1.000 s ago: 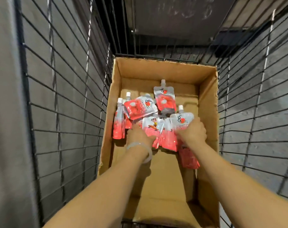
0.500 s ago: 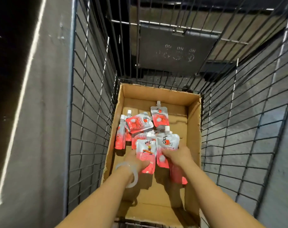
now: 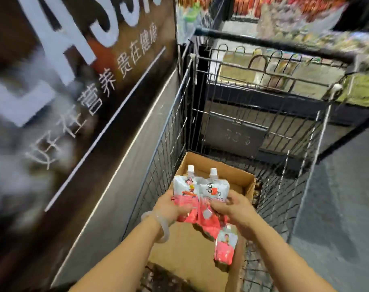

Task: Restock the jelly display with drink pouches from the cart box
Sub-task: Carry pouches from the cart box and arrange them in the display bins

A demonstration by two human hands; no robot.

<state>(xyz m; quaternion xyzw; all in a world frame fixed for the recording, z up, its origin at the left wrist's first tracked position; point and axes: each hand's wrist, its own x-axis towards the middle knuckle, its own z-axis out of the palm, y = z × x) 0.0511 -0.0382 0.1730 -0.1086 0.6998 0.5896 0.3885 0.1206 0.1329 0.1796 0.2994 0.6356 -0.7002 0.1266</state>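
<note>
Pouches fill both hands just below the centre of the frame, above the cardboard box [image 3: 232, 178] that sits in the wire cart [image 3: 263, 114]. Left hand [image 3: 172, 206], with a pale bangle [image 3: 158, 226] on its wrist, grips a white-and-red drink pouch [image 3: 184, 191] by its lower part, white cap up. Right hand [image 3: 236, 209] clutches a second capped pouch [image 3: 214, 191] touching the first, with more red pouches bunched beneath its fingers; one of these [image 3: 224, 247] hangs below the wrist. A dark signboard [image 3: 74, 66] with large white lettering fills the left of the frame, blurred.
</note>
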